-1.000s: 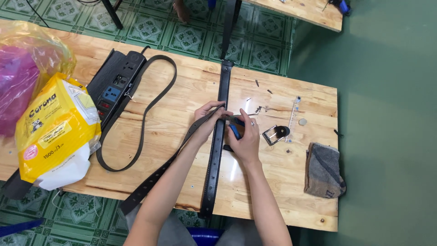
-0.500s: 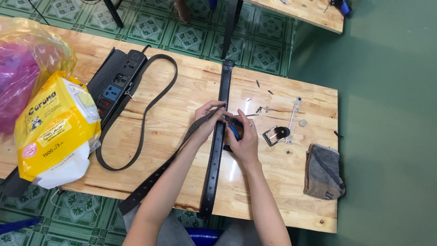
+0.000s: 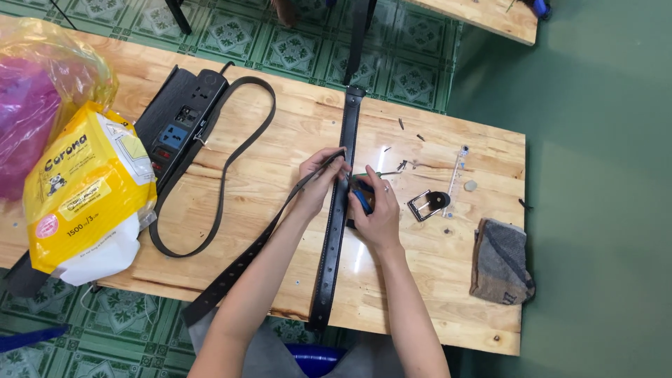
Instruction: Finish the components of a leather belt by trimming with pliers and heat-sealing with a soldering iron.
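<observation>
A long black belt (image 3: 334,231) lies straight across the wooden table (image 3: 434,294), from its far edge to its near edge. My left hand (image 3: 316,183) pinches the end of a second, thinner black strap (image 3: 238,269), which runs diagonally down to the left and off the table's near edge. My right hand (image 3: 372,208) rests on the straight belt, closed around a small blue-handled tool (image 3: 361,200) that points toward my left fingers. A metal belt buckle (image 3: 428,204) lies just right of my right hand.
A third belt (image 3: 225,162) loops beside a black power strip (image 3: 179,120) at the left. A yellow package (image 3: 84,192) and a pink bag in yellow plastic (image 3: 35,98) sit at the far left. Small screws (image 3: 403,165), a coin (image 3: 470,185) and a grey cloth (image 3: 501,260) lie at the right.
</observation>
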